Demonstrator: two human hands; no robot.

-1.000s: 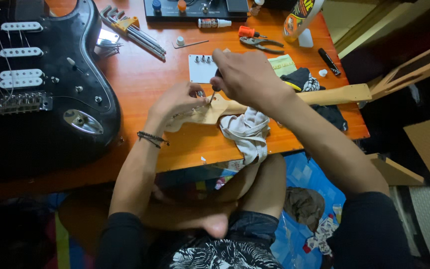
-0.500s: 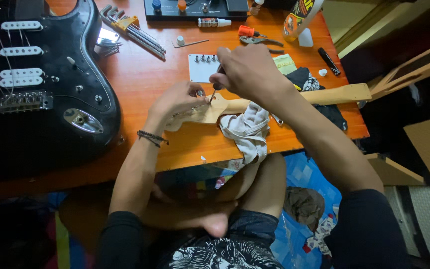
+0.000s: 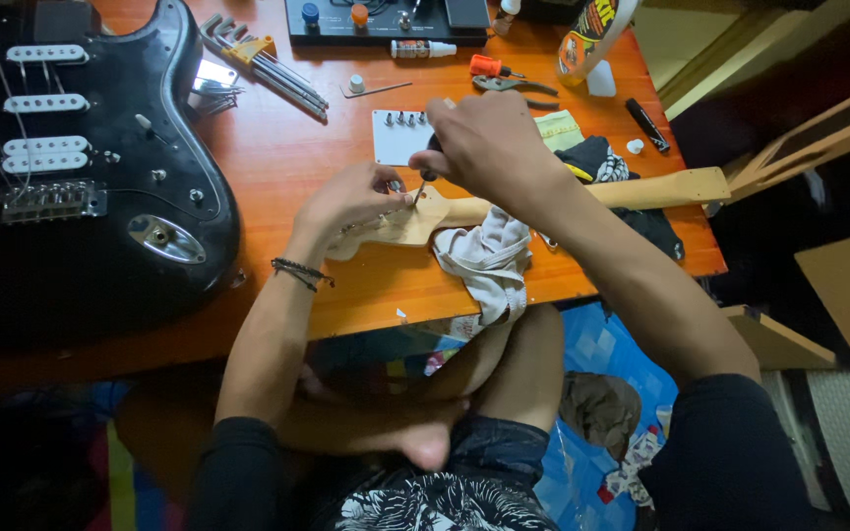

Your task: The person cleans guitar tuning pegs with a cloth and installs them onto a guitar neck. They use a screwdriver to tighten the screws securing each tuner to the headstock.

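- I see black sleeves pushed up above both elbows, forearms bare
- dark beaded bracelet (image 3: 301, 272) on left wrist
- shorts (image 3: 445, 497): dark denim, black-and-white leaf print at hem
- bare foot (image 3: 415, 442), no rings or watch visible

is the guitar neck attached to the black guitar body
No, the guitar neck lies apart on the table under both hands, while the black guitar body sits off to the side.

Our left hand (image 3: 351, 202) lies palm down, fingers curled; our right hand (image 3: 489, 143) hovers just beside it, fist closed, wrist bent.
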